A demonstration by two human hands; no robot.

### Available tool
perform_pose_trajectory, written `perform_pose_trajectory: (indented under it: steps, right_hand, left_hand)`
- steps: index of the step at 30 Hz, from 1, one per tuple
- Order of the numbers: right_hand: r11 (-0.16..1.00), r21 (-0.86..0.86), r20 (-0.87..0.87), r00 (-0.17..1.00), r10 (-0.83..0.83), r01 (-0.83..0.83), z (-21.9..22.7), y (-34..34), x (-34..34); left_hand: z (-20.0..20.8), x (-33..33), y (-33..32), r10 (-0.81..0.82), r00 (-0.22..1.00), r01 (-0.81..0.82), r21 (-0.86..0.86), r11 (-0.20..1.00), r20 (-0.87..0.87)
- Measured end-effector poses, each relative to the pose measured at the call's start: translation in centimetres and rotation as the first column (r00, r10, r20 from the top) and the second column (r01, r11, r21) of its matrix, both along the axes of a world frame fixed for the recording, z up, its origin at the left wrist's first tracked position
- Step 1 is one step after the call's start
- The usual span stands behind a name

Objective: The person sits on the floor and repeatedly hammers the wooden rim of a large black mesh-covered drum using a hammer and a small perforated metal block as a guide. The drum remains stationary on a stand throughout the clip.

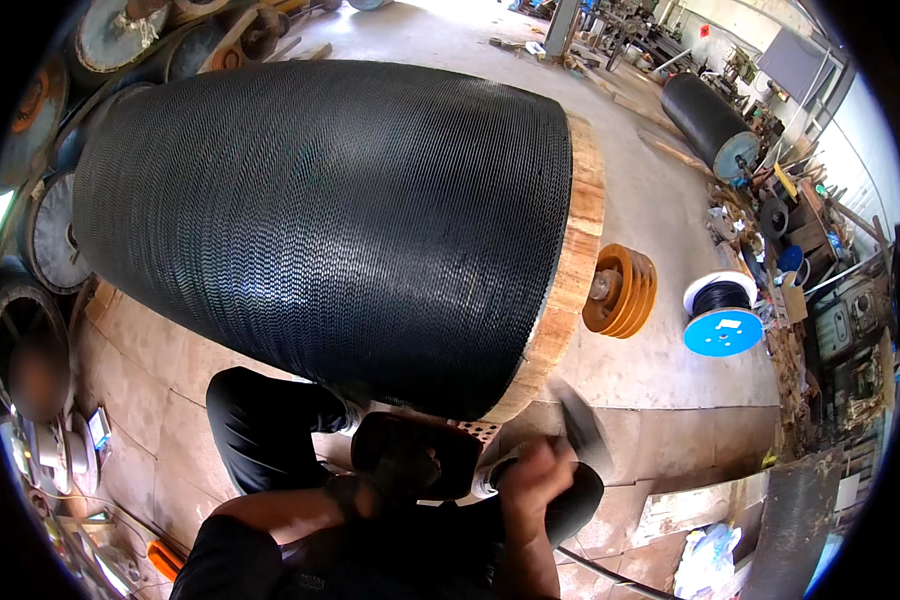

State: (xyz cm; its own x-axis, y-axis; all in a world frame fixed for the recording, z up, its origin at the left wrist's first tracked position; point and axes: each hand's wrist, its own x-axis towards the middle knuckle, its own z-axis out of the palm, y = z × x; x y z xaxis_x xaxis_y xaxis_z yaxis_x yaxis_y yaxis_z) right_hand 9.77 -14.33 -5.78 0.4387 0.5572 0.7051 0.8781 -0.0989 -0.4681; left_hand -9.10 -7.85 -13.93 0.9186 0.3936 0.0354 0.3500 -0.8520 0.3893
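A large roller (320, 220) covered in tight rows of black, ridged winding lies across the view in front of me. Its right end shows a ring of pale wood (580, 220). Close to its lower side, my left hand (400, 475) is curled and dark in shadow over a dark brown flat-topped object (450, 440). Whatever its fingers hold is hidden. My right hand (538, 477) is closed in a fist beside my right knee. A dark grey tool (582, 425), smeared by motion, rises from that fist below the wooden end; its kind does not show clearly.
An orange grooved pulley (625, 291) sticks out from the roller's end. A blue-flanged spool (722, 325) of black cable stands at right. More rollers (55, 230) line the left side; another black roller (710, 125) lies far right. A plastic bag (708, 560) sits at lower right.
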Motion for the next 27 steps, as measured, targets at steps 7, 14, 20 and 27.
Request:
perform_pose_trajectory:
  steps: [7, 14, 20, 27]
  right_hand:
    - [0.984, 0.145, -0.473, 0.867, 0.157, -0.099, 3.4, -0.5, -2.2]
    - [0.959, -0.282, -0.417, 0.902, -0.115, -0.008, -0.4, 0.8, -0.5]
    - [0.819, 0.572, -0.322, 0.907, 0.272, -0.043, 3.2, 0.5, -2.3]
    - [0.988, -0.148, -0.448, 0.893, -0.038, -0.032, 0.7, -0.9, -1.6]
  left_hand:
    - [0.5, -0.3, -0.4, 0.055, 0.998, -0.056, -0.02, 0.998, -0.041]
    - [1.7, 0.7, -0.2, 0.271, 0.954, -0.294, -0.239, 0.925, -0.126]
    - [-0.2, -1.2, -1.0, 0.103, 0.993, -0.11, 0.156, 0.982, 0.052]
    - [10.2, 1.1, 3.2, 0.203, 0.967, -0.219, 0.096, 0.971, 0.157]
